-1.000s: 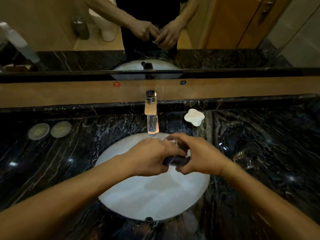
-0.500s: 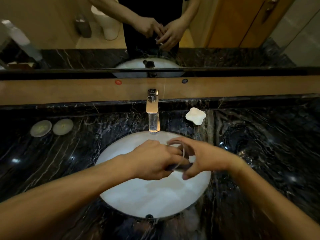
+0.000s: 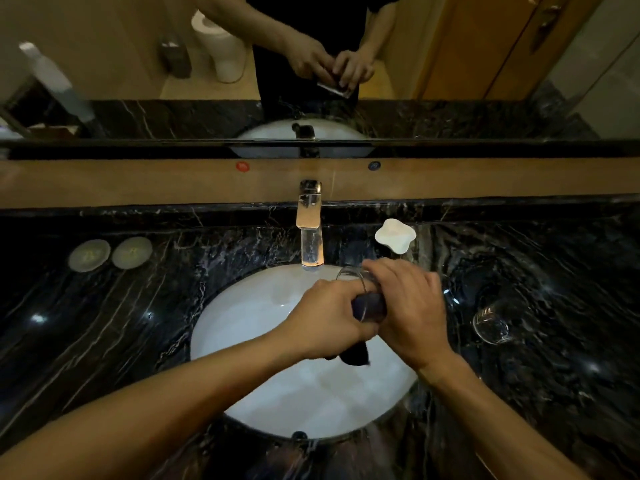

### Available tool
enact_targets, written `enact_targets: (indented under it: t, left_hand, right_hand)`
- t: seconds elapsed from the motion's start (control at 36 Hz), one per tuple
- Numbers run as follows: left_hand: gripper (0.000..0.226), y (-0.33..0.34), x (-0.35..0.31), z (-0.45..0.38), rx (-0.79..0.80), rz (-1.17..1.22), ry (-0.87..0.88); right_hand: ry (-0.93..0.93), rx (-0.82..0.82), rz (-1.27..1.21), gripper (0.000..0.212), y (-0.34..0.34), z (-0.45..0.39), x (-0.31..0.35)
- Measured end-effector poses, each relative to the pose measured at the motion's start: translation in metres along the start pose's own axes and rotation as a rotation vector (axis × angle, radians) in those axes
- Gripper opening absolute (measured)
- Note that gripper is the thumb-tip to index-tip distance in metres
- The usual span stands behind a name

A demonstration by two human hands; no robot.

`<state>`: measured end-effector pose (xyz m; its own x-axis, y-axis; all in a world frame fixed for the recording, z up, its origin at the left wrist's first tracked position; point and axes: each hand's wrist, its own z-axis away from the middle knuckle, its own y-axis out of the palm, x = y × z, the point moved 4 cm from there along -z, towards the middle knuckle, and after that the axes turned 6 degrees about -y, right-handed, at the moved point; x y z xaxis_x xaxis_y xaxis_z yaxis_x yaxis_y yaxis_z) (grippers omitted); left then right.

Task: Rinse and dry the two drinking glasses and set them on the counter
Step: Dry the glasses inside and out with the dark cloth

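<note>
Over the white sink basin (image 3: 263,341) I hold a clear drinking glass (image 3: 349,276) on its side, its rim pointing toward the faucet. My right hand (image 3: 412,306) wraps around the glass body from the right. My left hand (image 3: 329,320) grips a dark cloth (image 3: 369,306) pushed against the glass, and a tail of it hangs below my fist. A second clear glass (image 3: 491,323) stands on the black marble counter (image 3: 554,271) to the right of the basin, apart from my hands.
A chrome faucet (image 3: 310,230) stands behind the basin; I see no water running. A white soap dish (image 3: 394,235) sits to its right. Two round pale coasters (image 3: 89,254) lie on the counter's left. A mirror (image 3: 138,64) runs along the back.
Both hands have shifted a little to the right and away from me with the glass. A tail of the dark cloth now hangs below my left hand.
</note>
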<state>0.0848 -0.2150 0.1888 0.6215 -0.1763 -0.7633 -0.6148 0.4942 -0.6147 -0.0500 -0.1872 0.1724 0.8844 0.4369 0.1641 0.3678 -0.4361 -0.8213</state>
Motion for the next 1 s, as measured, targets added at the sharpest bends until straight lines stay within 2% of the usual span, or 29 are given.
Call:
enact_targets:
  t: [0.08,0.14,0.19,0.28,0.33,0.36,0.42,0.5,0.61,0.67,0.72,0.78,0.83,0.89,0.94,1.0]
  left_hand:
    - [0.035,-0.001,0.004,-0.003,0.058,0.166,-0.066]
    - [0.039,-0.006,0.005,-0.003,0.105,0.159,-0.047]
    - [0.04,-0.012,0.001,0.001,0.164,-0.047,0.092]
    - [0.045,-0.014,-0.011,0.012,0.225,-0.568,0.43]
    - [0.048,-0.009,-0.015,0.016,0.255,-0.727,0.548]
    - [0.047,-0.008,-0.016,0.017,0.256,-0.775,0.584]
    - [0.046,-0.007,-0.012,0.013,0.225,-0.836,0.598]
    - [0.045,-0.007,-0.004,0.004,0.199,-0.746,0.433]
    - [0.027,0.001,0.001,-0.007,0.147,-0.37,0.121]
    - [0.025,0.001,0.006,-0.012,0.149,-0.053,-0.05]
    - [0.025,0.001,0.009,-0.015,0.166,0.146,-0.144]
    - [0.026,-0.001,0.01,-0.015,0.173,0.184,-0.145]
    - [0.028,-0.003,0.007,-0.011,0.198,0.082,-0.057]
    - [0.028,-0.006,-0.002,-0.003,0.246,-0.27,0.161]
    - [0.036,-0.006,-0.013,0.007,0.284,-0.662,0.398]
    - [0.042,-0.001,-0.021,0.015,0.293,-0.832,0.569]
  right_hand:
    - [0.044,0.058,-0.035,0.066,0.001,-0.001,0.0]
    - [0.096,0.217,-0.141,0.077,-0.002,-0.008,0.0]
    - [0.212,0.504,-0.377,0.088,-0.004,-0.015,-0.005]
    - [0.292,0.962,-0.744,0.092,-0.005,-0.019,-0.015]
    - [0.278,1.075,-0.915,0.09,-0.006,-0.02,-0.017]
    - [0.266,1.07,-0.928,0.089,-0.006,-0.02,-0.016]
    - [0.231,0.974,-0.804,0.084,-0.005,-0.019,-0.015]
    - [0.13,0.712,-0.446,0.08,-0.005,-0.016,-0.007]
    - [0.053,0.436,-0.04,0.066,0.004,-0.007,0.002]
    - [0.064,0.268,0.042,0.054,0.008,0.0,0.003]
    - [0.062,0.179,0.07,0.055,0.01,0.003,0.003]
    - [0.076,0.232,0.026,0.062,0.011,0.0,0.004]
    - [0.118,0.396,-0.149,0.073,0.009,-0.005,0.002]
    - [0.234,0.67,-0.461,0.087,0.006,-0.011,-0.005]
    - [0.286,0.976,-0.75,0.091,0.004,-0.013,-0.013]
    - [0.234,1.153,-0.906,0.088,0.002,-0.015,-0.016]
